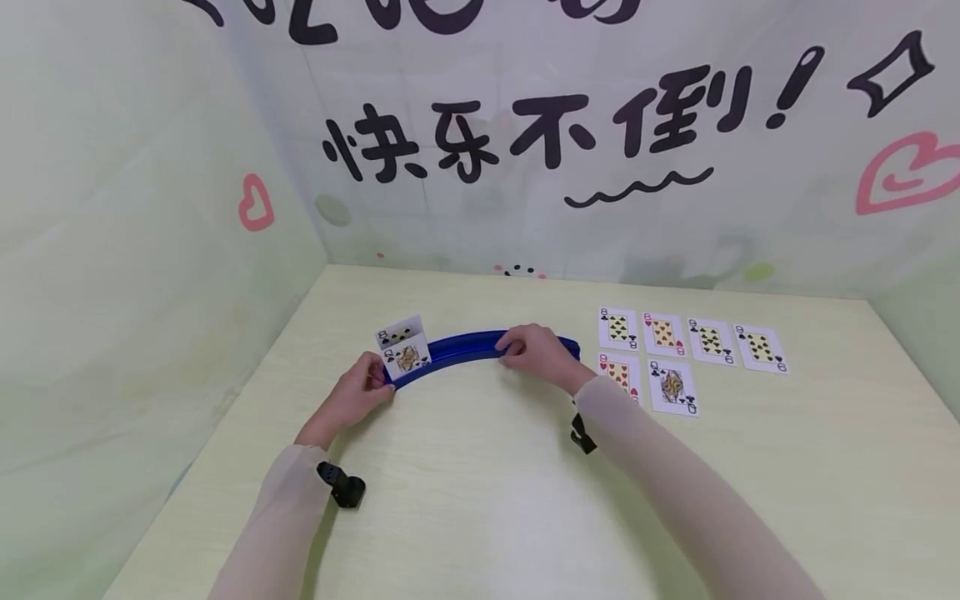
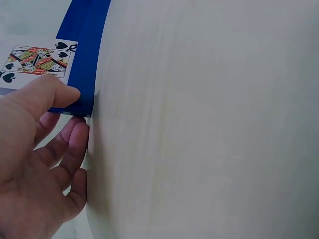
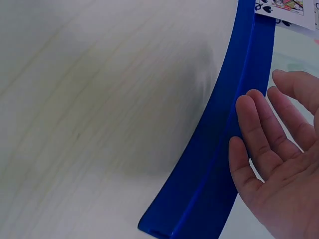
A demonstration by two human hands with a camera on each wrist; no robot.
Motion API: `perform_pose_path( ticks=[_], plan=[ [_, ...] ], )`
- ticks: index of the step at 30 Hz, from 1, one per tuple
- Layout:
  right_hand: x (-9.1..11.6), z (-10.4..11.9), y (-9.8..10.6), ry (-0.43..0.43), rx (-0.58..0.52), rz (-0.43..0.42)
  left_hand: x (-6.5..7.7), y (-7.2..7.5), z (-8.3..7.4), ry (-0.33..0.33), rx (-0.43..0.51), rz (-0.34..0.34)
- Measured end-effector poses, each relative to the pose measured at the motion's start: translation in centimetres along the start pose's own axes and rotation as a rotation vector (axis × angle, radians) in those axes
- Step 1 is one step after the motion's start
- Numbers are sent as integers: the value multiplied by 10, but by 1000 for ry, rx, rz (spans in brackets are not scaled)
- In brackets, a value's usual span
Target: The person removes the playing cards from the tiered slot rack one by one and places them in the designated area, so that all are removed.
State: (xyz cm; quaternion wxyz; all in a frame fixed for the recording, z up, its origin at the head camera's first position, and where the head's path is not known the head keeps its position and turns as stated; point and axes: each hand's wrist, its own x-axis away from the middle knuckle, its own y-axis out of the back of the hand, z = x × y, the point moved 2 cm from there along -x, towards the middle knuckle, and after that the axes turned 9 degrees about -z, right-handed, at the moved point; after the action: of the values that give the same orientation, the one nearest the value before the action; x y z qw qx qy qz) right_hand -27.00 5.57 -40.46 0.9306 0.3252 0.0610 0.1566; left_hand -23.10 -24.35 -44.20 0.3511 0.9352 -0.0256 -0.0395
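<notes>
A curved blue card holder (image 1: 467,345) lies on the table. At its left end a queen of spades (image 2: 36,62) stands in the slot, in front of another card (image 1: 398,332) with black pips. My left hand (image 1: 356,390) grips that end, thumb on the front face and fingertips under the edge. Over the right half of the holder is my right hand (image 1: 542,357). In the right wrist view its fingers (image 3: 259,124) are loosely bent, with fingertips at the holder's ridge and nothing held between them.
Right of the holder, several playing cards lie face up in two rows, among them a queen of clubs (image 1: 672,387) and a red-heart card (image 1: 663,335). My right forearm overlaps a lower-row heart card (image 1: 618,372). A printed curtain (image 1: 480,225) hangs behind the table (image 1: 465,500).
</notes>
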Motion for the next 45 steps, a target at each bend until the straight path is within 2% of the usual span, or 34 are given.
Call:
perform_pose_path(
  ticks=[7,17,27,36,45],
  plan=[
    [-16,10,-28,16,-46,12,-1,0,1,8,4,3],
    [-30,31,-60,14,-53,24,-1,-1,-1,5,2,6],
    [-35,45,-77,-72,-18,-42,-1,-2,-2,12,-1,1],
    [-34,47,-88,-81,19,-64,0,-2,-2,10,4,3],
    [-35,52,-89,-100,17,-117,0,-1,-1,12,14,-2]
  ],
)
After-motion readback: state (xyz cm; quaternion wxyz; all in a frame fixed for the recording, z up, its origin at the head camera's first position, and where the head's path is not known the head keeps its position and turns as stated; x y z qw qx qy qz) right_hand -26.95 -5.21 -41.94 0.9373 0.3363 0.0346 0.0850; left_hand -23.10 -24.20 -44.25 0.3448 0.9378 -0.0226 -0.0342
